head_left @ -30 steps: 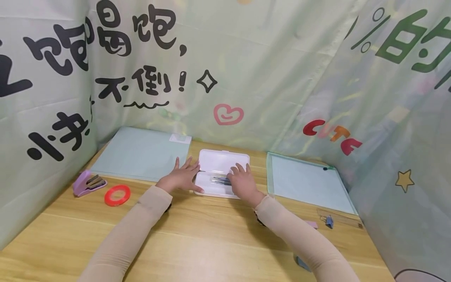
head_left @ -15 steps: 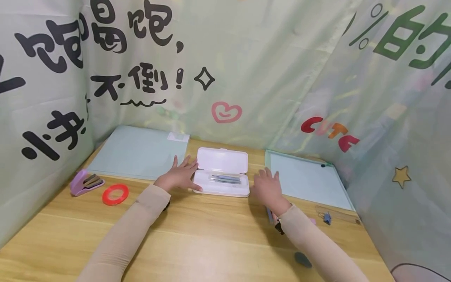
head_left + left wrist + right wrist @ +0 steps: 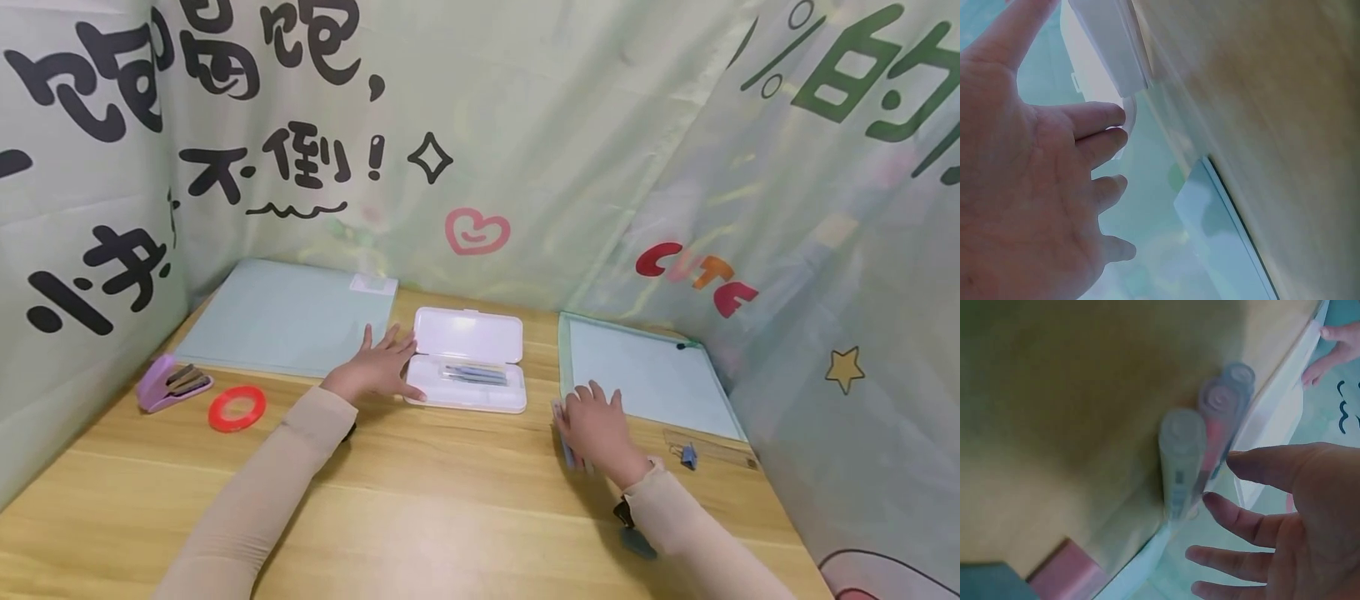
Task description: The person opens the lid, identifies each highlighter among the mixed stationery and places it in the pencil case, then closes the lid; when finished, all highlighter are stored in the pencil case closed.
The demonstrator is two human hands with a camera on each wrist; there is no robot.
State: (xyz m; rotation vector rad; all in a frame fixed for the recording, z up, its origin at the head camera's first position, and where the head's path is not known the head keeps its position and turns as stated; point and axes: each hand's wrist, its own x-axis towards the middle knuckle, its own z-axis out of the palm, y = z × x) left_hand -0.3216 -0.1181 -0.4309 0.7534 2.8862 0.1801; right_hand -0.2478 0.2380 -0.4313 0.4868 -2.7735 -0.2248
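Note:
A white pencil case (image 3: 517, 406) lies with its lid up at the middle of the table, several slim pens (image 3: 476, 375) inside. My left hand (image 3: 372, 369) rests spread against its left end. My right hand (image 3: 600, 429) is to the right of the case, over three slim round-ended sticks. In the right wrist view these are a bluish stick (image 3: 1240, 378), a pink stick (image 3: 1215, 403) and a pale greenish stick (image 3: 1182, 440). The thumb and index fingertips are right at their far ends, the other fingers stretched out.
A blue-grey folder (image 3: 292, 312) lies back left, a zip pouch (image 3: 645, 371) back right. At left are a purple stapler (image 3: 157, 387) and red tape roll (image 3: 217, 410). A binder clip (image 3: 688, 456), clear ruler (image 3: 720, 454), pink block (image 3: 1069, 569) and dark teal object (image 3: 637, 543) are at right.
My right hand has left the pens in the case and moved right and nearer to me, to the three sticks. My left hand has stayed at the case.

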